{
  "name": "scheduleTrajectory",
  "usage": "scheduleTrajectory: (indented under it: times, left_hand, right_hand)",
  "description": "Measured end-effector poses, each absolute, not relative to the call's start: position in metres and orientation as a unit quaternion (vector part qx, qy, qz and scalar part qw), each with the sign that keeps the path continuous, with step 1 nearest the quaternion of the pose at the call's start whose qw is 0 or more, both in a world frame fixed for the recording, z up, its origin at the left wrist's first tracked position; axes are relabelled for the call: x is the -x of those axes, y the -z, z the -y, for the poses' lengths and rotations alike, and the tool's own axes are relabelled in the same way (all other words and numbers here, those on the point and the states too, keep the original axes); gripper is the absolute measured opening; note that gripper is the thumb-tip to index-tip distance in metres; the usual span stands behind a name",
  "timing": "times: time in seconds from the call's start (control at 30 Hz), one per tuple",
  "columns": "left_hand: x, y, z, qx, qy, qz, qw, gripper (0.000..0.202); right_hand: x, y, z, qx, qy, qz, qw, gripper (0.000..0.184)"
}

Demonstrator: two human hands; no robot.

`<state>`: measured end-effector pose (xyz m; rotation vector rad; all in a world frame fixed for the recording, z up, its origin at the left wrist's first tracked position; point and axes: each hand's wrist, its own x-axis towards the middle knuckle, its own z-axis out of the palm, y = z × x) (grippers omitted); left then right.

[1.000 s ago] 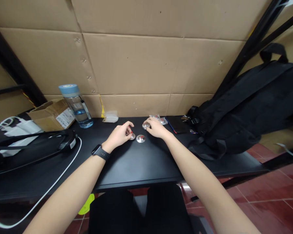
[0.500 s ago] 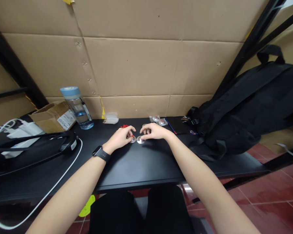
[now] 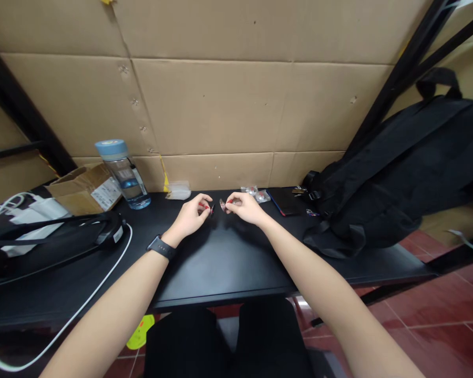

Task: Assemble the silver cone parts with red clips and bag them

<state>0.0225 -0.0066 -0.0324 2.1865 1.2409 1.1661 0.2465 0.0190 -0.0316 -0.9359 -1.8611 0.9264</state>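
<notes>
Over the middle of the black table, my left hand point(image 3: 193, 215) pinches a small round finger cymbal point(image 3: 212, 211) by its red cord, with the disc turned on edge. Opposite it, my right hand point(image 3: 246, 207) grips a second metal finger cymbal point(image 3: 223, 205), also upright, with red showing between the fingers. A narrow gap separates the two discs, which face each other. My fingers hide much of the cords.
Behind my right hand lie small clear plastic packets point(image 3: 256, 193) and a dark flat case point(image 3: 283, 202). A water bottle point(image 3: 132, 189), cardboard box point(image 3: 89, 191) and black bag with white chargers point(image 3: 43, 231) stand left. A backpack point(image 3: 402, 168) leans right.
Both finger cymbals lay flat on the table, my fingers at their middles. Now they are lifted off and tilted upright, facing each other. My hands have risen slightly.
</notes>
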Motion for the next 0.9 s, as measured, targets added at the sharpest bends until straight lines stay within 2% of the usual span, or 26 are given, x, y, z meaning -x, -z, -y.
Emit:
scheduleTrajectory:
  times: [0.17,0.43,0.73,0.83,0.9]
  left_hand:
    - [-0.027,0.037,0.005,-0.733,-0.463,-0.44,0.233,0.024]
    - [-0.031,0.044,0.004,-0.702,-0.478,-0.44,0.292,0.028]
    - [-0.026,0.043,0.001,-0.705,-0.465,-0.44,0.306,0.031]
    - [-0.013,0.039,-0.007,-0.717,-0.436,-0.49,0.237,0.022]
    - [0.002,0.035,-0.013,-0.724,-0.398,-0.551,0.113,0.019]
  right_hand:
    - [-0.23,0.04,-0.014,0.356,-0.454,0.689,0.438,0.014]
    - [-0.222,0.045,-0.006,0.324,-0.575,0.62,0.424,0.025]
    - [-0.226,0.043,-0.008,0.306,-0.571,0.644,0.407,0.051]
    - [-0.227,0.044,-0.01,0.334,-0.54,0.658,0.406,0.051]
    - [-0.229,0.042,-0.012,0.349,-0.526,0.66,0.408,0.049]
